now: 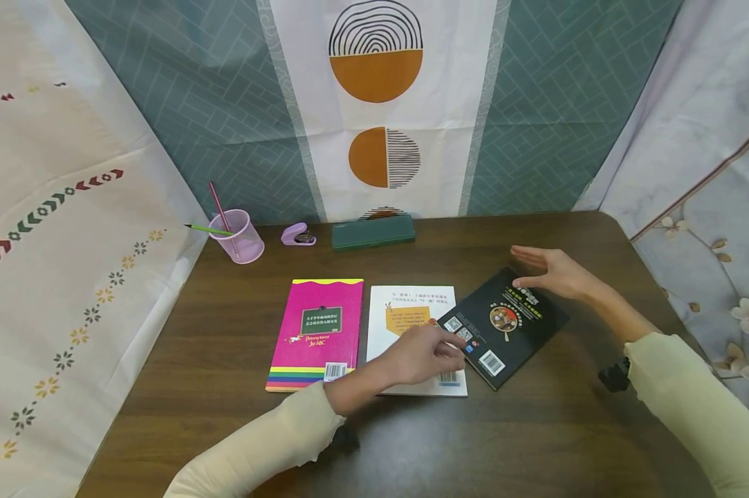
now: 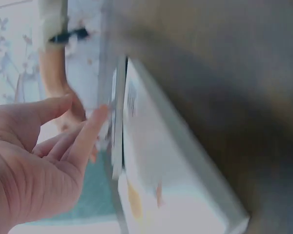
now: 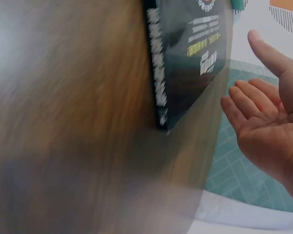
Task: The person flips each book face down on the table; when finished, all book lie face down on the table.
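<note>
We look down on a dark wooden table [image 1: 536, 443] with three books lying flat in a row. Our left hand [image 1: 425, 356] rests over the lower right part of the white book [image 1: 405, 315], its fingers loosely bent toward the edge where the black book [image 1: 517, 325] overlaps it; the hand covers that corner, so we cannot tell whether the fingertips pinch an edge or only touch the covers. In the left wrist view — blurred and turned on its side — the fingers [image 2: 83, 141] look relaxed and barely curved beside the white book's edge [image 2: 156, 161], with nothing clearly gripped. Our right hand [image 1: 551, 272] hovers over the far corner of the black book, flat and released, fingers straight, thumb apart; whether it touches the cover is not clear. The right wrist view shows the same open palm [image 3: 268, 131] beside the black book [image 3: 190, 58], apart from it, though motion blur smears much of the frame. The black book lies turned at an angle, back cover up, barcode toward us. The pink book [image 1: 318, 332] lies just left of the white one, untouched. Along the far edge stand a pink cup [image 1: 237, 235] with a pink pencil and a green one — next to it a purple stapler [image 1: 298, 235] and a green case [image 1: 373, 231]. Both sleeves are pale yellow, and a dark strap shows at each wrist, partly hidden.
</note>
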### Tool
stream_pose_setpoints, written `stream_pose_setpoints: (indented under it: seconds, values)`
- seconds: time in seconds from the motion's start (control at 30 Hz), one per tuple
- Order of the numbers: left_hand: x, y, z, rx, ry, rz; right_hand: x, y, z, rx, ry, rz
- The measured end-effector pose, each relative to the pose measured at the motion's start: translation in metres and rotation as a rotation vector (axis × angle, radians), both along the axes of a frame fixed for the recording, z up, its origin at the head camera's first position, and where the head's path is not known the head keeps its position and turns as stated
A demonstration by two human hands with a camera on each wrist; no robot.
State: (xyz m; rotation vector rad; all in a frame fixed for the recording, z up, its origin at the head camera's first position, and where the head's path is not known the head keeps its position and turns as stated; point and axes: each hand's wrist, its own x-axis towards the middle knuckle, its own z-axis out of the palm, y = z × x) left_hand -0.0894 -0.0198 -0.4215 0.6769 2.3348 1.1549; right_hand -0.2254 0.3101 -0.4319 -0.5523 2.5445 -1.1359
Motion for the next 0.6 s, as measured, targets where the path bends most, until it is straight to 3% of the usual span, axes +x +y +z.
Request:
stream_pose_setpoints:
  seconds: [0.13,0.23,0.37,0.5,0.6]
  values:
    - [-0.015,-0.012,0.005,-0.059,0.179,0.075,0.012,0.011,-0.002,0.028,-0.007,0.050]
    - [-0.026,-0.019,0.006,-0.143,0.247,0.105,0.022,0.017,-0.004,0.021,-0.022,0.070]
    - [-0.036,-0.022,0.000,-0.213,0.230,0.037,0.036,0.024,-0.007,0.017,-0.049,0.083]
    - [-0.041,-0.021,-0.010,-0.160,0.172,-0.032,0.048,0.029,-0.007,0.028,-0.051,0.095]
    - [-0.045,-0.019,-0.017,-0.136,0.171,-0.078,0.054,0.032,-0.009,0.063,-0.018,0.095]
